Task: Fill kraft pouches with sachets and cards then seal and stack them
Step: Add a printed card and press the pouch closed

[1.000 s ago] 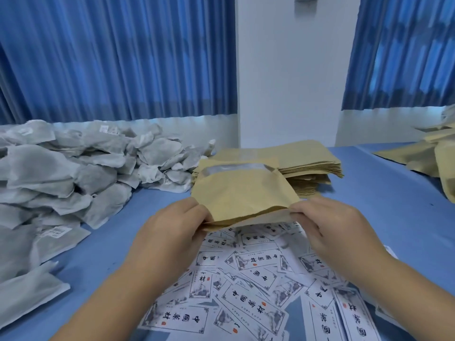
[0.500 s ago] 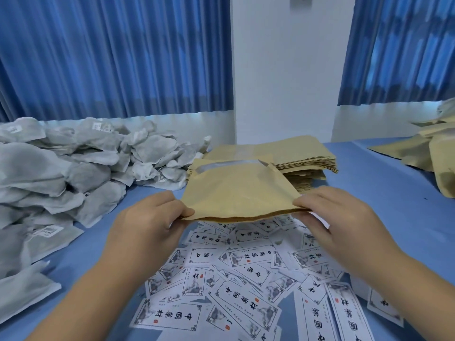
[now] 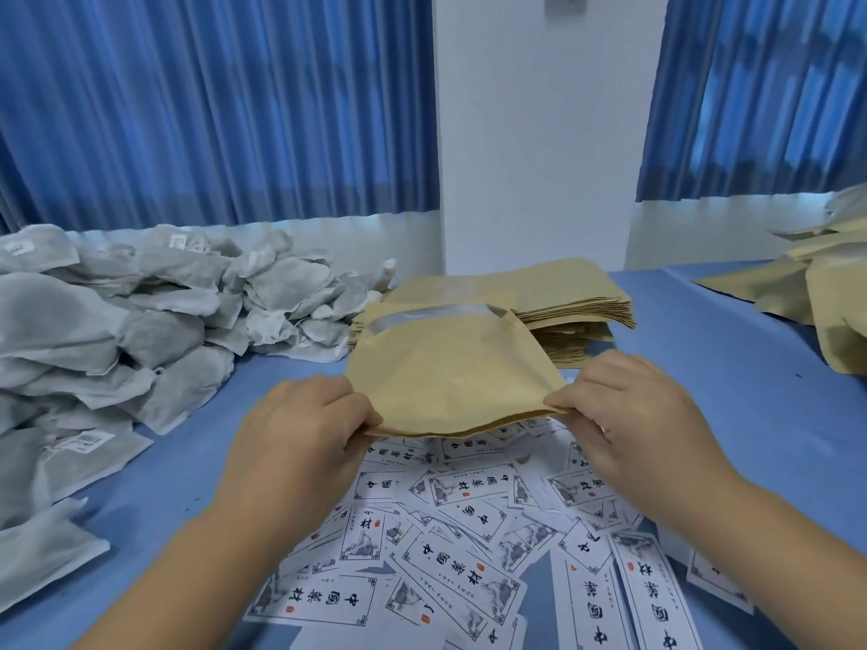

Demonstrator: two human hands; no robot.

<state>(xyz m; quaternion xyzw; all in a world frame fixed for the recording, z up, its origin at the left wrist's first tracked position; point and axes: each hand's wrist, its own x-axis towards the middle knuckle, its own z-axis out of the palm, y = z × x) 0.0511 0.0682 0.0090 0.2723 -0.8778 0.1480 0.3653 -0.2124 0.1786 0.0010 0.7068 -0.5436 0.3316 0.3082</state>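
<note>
The kraft pouch (image 3: 450, 368) is held mid-frame, long axis left to right. The left hand (image 3: 305, 429) pinches its near-left corner and the right hand (image 3: 628, 415) its near-right. The sachets (image 3: 140, 330) are heaped at the left of the frame, nearer the left hand. The cards (image 3: 450, 532) on the counter (image 3: 703, 391) below bear Chinese characters, upside down from here.

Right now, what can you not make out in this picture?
Head view:
- Inside of held pouch: hidden by its front wall.
- Print on sachet label: too small.
- Rest of pouch pile at right: cut by frame edge.
- Some fingers of left hand, right hand: under pouch.
</note>
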